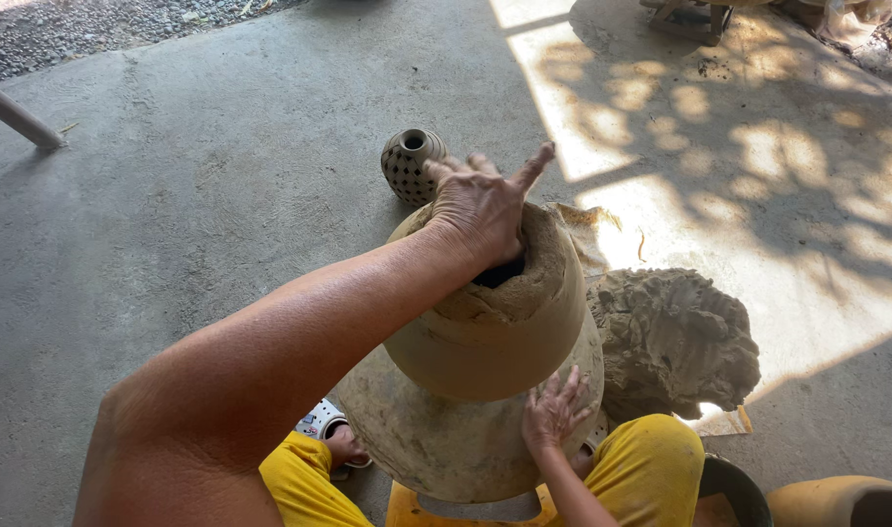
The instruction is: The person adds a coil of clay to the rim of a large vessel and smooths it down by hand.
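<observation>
Head view, clay pot [485, 342] under left hand [480, 205]

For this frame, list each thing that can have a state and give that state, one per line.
Clay pot: upright, mouth open at the top, rim rough and unfinished.
Left hand: open, pressed on the pot's rim, fingers spread.
Right hand: open, flat against the pot's lower wall.
Clay lump: heaped on the floor beside the pot, untouched.
Small patterned vase: upright, mouth open, behind the pot.
Yellow vessel: mostly cut off at the frame edge.
</observation>
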